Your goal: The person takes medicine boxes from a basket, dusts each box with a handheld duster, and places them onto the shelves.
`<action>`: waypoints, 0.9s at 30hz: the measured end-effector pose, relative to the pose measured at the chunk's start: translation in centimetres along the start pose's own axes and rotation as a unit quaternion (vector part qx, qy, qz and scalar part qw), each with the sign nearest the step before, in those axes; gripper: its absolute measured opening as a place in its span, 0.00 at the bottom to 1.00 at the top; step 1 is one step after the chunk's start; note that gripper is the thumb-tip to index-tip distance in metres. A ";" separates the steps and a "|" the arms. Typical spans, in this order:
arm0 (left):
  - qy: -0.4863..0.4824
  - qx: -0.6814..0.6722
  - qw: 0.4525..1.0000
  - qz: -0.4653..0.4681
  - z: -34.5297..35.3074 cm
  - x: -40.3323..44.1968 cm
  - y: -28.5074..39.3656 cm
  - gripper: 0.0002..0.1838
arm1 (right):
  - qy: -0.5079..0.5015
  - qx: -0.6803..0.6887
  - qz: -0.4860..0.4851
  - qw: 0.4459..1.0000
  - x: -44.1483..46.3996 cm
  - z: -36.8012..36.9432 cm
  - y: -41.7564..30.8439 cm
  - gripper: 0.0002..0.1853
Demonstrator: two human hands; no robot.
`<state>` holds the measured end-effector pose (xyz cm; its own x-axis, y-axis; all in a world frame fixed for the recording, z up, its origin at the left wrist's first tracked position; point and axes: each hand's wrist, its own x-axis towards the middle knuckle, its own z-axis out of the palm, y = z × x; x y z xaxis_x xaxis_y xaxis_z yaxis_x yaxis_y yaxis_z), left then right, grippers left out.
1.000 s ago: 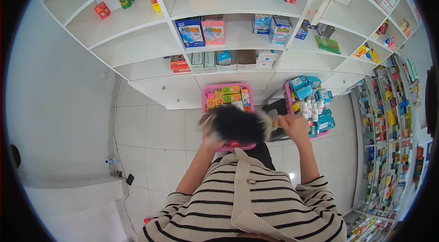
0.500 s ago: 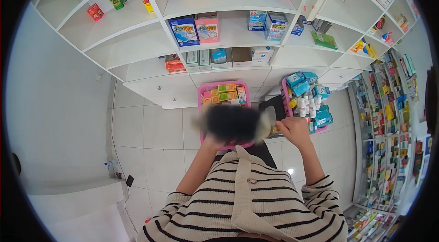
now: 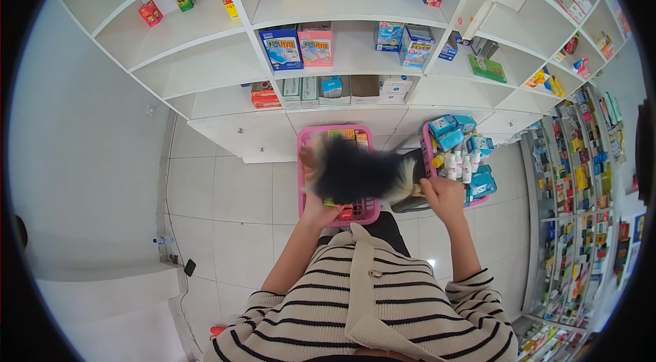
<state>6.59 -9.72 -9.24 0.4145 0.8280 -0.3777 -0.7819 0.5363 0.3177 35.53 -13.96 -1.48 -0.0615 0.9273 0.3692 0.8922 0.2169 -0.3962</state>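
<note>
A dark, fluffy duster [image 3: 359, 169], smeared by motion, spans the space above a pink basket [image 3: 301, 192] that holds small boxes. My right hand [image 3: 444, 196] is closed round the duster's short handle, at its right end. At the duster's left end is my left hand [image 3: 319, 201], partly covered by it and blurred. A green edge of something shows below the duster by my left fingers; what this hand holds is hidden. Yellow and orange boxes [image 3: 342, 134] show at the basket's far end.
Right of the duster stands a second pink basket [image 3: 429, 150] with blue packs and white bottles [image 3: 467, 169], beside a dark stool [image 3: 410, 206]. White shelves [image 3: 355, 10] with medicine boxes rise ahead. Packed racks [image 3: 581, 205] line the right side. A black device [image 3: 189, 267] lies lower left.
The duster has shifted and tilted over the basket, still in my right hand. More of the basket's near end shows. The camera view has moved slightly.
</note>
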 end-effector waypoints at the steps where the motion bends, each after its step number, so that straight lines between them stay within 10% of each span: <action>1: -0.001 0.000 1.000 0.000 -0.5 0.2 -0.3 0.22 | -0.018 0.045 -0.021 0.999 -0.2 0.2 -0.4 0.16; 7: -0.186 -0.043 0.980 0.058 -6.1 2.7 -2.2 0.29 | 0.020 0.082 -0.026 0.996 -1.6 2.1 -2.0 0.16; 11: -0.107 0.061 0.992 0.014 -3.2 0.8 -1.2 0.31 | 0.028 0.064 0.008 0.998 -0.9 1.0 -1.1 0.16; 13: -0.047 0.393 0.914 0.088 -7.4 2.5 -2.2 0.30 | 0.004 0.069 -0.020 0.997 -1.0 0.8 -1.4 0.16; 15: -0.103 -0.093 0.990 -0.033 -0.2 -0.3 -0.8 0.29 | 0.026 0.041 0.044 0.998 -0.9 1.0 -2.0 0.17; 27: -0.048 0.010 0.999 -0.016 0.4 -0.9 0.2 0.35 | 0.046 0.078 0.085 0.992 -3.4 2.9 -1.3 0.17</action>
<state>6.26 -10.35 -8.52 0.4835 0.8213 -0.3028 -0.7583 0.5658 0.3237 33.29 -16.48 -4.68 0.1315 0.9247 0.3572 0.8055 0.1103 -0.5822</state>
